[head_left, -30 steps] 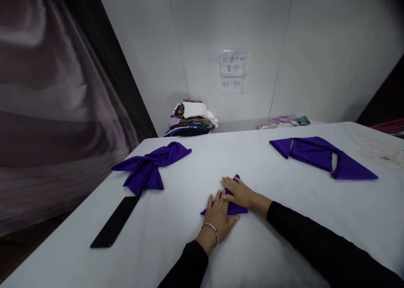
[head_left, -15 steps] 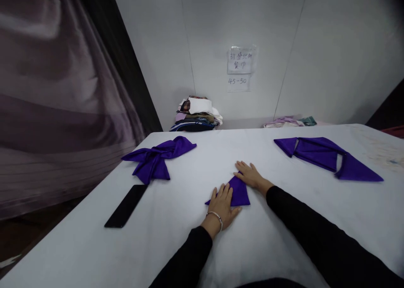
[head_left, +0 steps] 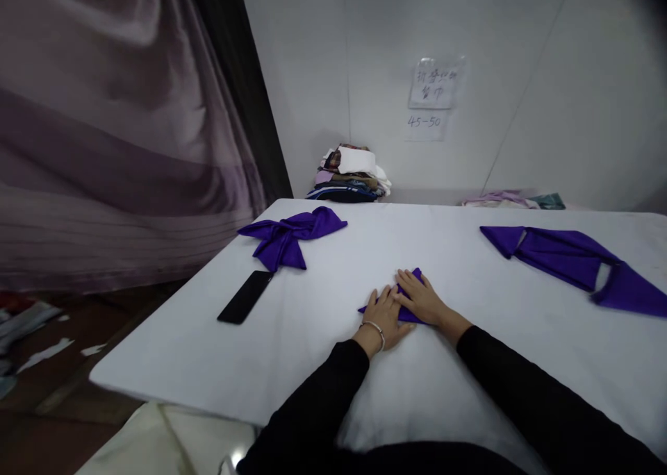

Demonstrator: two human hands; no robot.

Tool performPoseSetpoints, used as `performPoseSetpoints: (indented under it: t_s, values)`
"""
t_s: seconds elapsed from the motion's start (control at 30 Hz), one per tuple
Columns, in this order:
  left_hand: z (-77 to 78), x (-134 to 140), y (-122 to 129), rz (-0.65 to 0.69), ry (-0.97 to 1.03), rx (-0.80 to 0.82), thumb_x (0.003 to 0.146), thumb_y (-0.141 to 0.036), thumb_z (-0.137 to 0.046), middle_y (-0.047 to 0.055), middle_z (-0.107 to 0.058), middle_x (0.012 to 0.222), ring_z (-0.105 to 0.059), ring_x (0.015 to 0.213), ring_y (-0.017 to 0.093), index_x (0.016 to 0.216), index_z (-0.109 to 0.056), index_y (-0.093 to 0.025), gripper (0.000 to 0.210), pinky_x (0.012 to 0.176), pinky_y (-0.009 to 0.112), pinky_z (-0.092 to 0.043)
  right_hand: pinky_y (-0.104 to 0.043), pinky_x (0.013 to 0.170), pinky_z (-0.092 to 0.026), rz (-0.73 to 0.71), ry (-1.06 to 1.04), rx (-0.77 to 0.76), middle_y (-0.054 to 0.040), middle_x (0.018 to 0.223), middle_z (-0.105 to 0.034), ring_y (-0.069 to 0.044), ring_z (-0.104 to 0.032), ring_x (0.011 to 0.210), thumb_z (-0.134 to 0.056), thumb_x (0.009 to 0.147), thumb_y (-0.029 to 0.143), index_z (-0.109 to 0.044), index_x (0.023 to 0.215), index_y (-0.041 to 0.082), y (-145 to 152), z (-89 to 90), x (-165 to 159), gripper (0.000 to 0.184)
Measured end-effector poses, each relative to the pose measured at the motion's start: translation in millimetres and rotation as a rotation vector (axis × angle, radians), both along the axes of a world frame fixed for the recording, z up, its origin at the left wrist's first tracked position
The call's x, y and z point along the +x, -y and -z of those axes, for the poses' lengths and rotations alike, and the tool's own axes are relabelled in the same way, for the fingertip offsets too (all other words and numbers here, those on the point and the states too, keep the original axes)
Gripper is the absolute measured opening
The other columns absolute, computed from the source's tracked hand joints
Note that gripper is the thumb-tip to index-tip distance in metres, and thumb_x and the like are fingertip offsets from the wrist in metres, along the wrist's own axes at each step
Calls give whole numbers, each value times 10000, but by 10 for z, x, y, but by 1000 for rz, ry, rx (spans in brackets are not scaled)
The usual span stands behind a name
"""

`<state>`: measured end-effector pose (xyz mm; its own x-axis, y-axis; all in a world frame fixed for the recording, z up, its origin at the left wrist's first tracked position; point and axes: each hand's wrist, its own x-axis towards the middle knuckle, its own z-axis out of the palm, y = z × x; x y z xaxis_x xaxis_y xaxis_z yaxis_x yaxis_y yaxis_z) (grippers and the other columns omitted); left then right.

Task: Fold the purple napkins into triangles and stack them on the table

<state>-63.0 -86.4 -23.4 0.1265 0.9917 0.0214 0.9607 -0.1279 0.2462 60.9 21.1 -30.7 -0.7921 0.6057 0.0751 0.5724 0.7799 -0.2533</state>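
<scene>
A small folded purple cloth [head_left: 408, 315] lies flat on the white table, mostly covered by my two hands. My left hand [head_left: 384, 317], with a bracelet at the wrist, presses on its left part with fingers stretched out. Over the cloth's right part my right hand [head_left: 420, 299] lies flat, its fingertips close to the left hand's fingers. A purple corner shows above the right hand and another tip pokes out left of the left hand. Both hands rest on top of the cloth without gripping it.
At the table's far left is a knotted purple cloth [head_left: 292, 235], with a black phone [head_left: 244, 297] in front of it. A folded purple cloth [head_left: 563, 256] lies at the right. Stacked clothes [head_left: 350, 174] stand behind the table [head_left: 171, 343], by the wall.
My right hand has moved from beside the cloth's upper edge onto its right part, covering more of it. The camera view has turned to the left.
</scene>
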Motion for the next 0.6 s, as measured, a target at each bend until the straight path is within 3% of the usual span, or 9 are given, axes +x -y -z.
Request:
performPoseSetpoints:
  t_s: [0.2,0.4,0.5,0.6]
  values:
    - [10,-308,309,-99,-22,6,823,-628,-244,73,-202,1478,-101,1361,229,1403,-183,-168,743,1100,476,-84,-493,1042,-155,1,10,24,-77,1457,-234,-245,-173,1336,-198,877,590,-269,1393,202,-55,24,14,649]
    - [-42,-712,720,-265,-6,-43,861,-539,-287,48,-264,1458,-150,1353,227,1364,-295,-205,604,1086,502,-96,-498,1046,-148,0,20,25,-72,1463,-216,-252,-166,1337,-192,874,593,-255,1398,203,-55,50,12,657]
    - [-94,-699,719,-380,105,62,870,-466,-337,59,-432,1366,-290,1301,231,1257,-454,-205,481,1068,482,-183,-499,1051,-142,1,19,1,-78,1464,-211,-256,-158,1338,-202,873,589,-258,1398,188,-53,42,10,663]
    - [-136,-601,582,-433,209,198,862,-406,-385,46,-609,1160,-484,1132,197,1105,-573,-213,363,997,370,-337,-491,1062,-126,2,-3,-19,-82,1462,-218,-266,-157,1337,-220,871,585,-275,1395,184,-47,21,-2,662]
